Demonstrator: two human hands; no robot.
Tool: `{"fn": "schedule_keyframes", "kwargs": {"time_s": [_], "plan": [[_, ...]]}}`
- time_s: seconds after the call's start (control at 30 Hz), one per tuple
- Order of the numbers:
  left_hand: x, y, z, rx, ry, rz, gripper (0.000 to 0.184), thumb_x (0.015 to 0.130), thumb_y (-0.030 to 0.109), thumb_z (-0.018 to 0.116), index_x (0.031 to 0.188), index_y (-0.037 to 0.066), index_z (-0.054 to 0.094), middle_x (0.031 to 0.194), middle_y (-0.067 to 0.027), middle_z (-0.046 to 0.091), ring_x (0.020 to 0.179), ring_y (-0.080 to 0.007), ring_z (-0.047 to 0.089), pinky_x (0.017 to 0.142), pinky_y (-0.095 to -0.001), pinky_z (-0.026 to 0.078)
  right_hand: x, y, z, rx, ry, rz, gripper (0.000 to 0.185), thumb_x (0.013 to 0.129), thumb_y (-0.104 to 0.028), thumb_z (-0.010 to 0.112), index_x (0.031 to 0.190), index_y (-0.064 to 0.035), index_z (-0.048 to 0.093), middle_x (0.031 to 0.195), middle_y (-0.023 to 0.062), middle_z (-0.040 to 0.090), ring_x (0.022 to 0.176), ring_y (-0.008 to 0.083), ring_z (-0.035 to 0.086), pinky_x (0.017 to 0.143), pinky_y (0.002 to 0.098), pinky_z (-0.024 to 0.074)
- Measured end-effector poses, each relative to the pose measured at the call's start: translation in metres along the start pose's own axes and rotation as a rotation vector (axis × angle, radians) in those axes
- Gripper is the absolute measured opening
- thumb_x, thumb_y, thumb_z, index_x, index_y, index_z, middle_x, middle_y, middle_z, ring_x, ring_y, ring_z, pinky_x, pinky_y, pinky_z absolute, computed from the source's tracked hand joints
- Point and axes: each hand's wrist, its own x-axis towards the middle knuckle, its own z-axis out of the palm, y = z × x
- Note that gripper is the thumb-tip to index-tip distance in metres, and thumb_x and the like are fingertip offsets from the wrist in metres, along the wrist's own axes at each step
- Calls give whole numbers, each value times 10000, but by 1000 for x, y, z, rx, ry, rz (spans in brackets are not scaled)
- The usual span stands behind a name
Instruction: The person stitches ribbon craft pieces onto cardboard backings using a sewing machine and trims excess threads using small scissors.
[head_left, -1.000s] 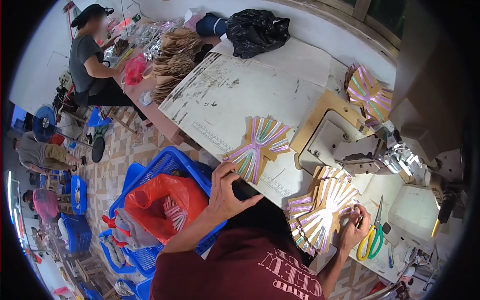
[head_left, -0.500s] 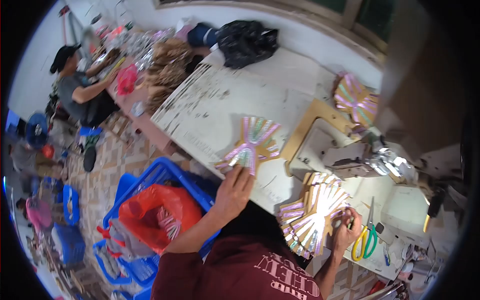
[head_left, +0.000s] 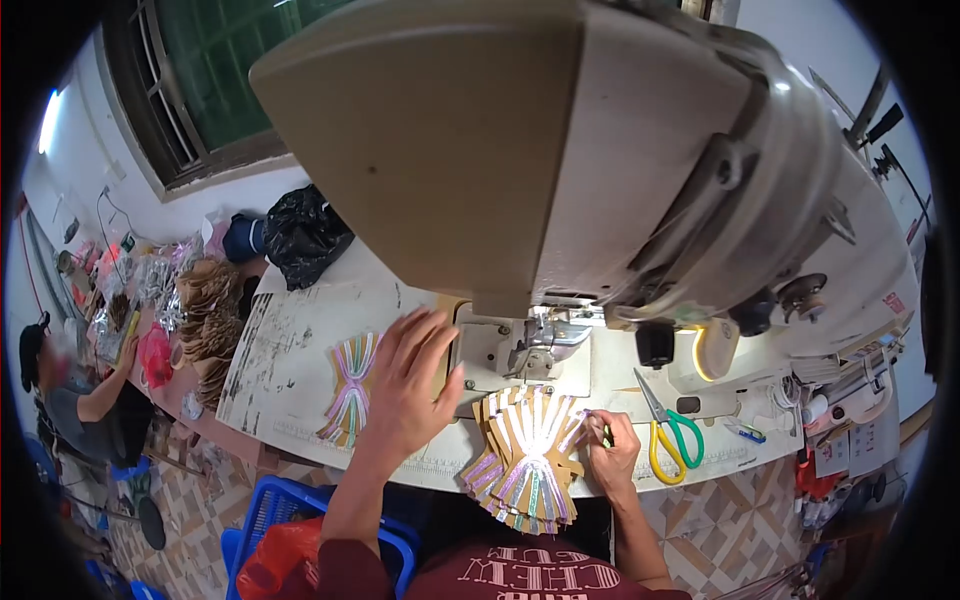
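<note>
My left hand [head_left: 405, 385] is held above the table left of the sewing machine's needle area, fingers stretched out and nothing in them. Just left of it lies a single bow-shaped brown piece [head_left: 352, 385] with shiny pink, green and silver strips, partly covered by the hand. A fanned stack of similar bow-shaped pieces [head_left: 525, 460] rests at the table's front edge, below the presser foot [head_left: 537, 362]. At the stack's right side, my right hand [head_left: 615, 452] has its fingers curled around a small thing, too hidden to name.
The sewing machine [head_left: 430, 150] looms over the table. Scissors with yellow and green handles [head_left: 664, 445] lie right of my right hand. A black plastic bag [head_left: 305, 238] sits at the back left. Below stands a blue basket [head_left: 262, 505] with a red bag. A person [head_left: 80, 400] works far left.
My view has swung to the right and up, so the machine's head fills the top. My left hand has left the single bow-shaped piece and moved toward the machine. My right hand stays beside the stack.
</note>
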Motion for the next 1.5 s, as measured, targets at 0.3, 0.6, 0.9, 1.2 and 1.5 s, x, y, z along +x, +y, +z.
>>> {"fn": "schedule_keyframes", "kwargs": {"time_s": [0.3,0.6,0.9,1.2,1.5], "plan": [[101,-54,52,94,-447,45,228,716,85,597,927,15,548,775,-88,579,713,-225,553,669,-309,443,0,4,-2,106,30,59,150,687,-7,608,831,14,570,705,125,556,622,240,556,567,297,436],[104,-30,25,-356,-624,-122,242,703,125,646,903,19,561,795,-63,581,725,-175,549,657,-279,442,-1,4,-2,89,28,49,161,673,-14,610,829,2,574,690,121,545,585,241,541,534,305,429],[69,12,14,-867,-625,-609,318,694,211,701,909,25,558,824,-13,544,745,-92,508,639,-234,442,1,4,-2,136,14,79,121,714,-32,593,824,16,574,687,99,567,594,180,550,551,270,433],[49,-12,50,-1135,-508,-735,139,729,71,628,847,20,577,791,-35,573,745,-107,556,636,-238,461,89,-69,-19,807,82,382,148,809,-124,514,691,-37,535,571,0,482,429,46,393,378,186,285],[30,17,62,-1357,-124,-749,54,734,26,575,785,27,592,722,-8,586,660,-64,539,600,-212,433,108,-36,12,646,125,77,56,793,-97,513,790,-42,527,712,42,519,600,81,486,489,200,384]]}}
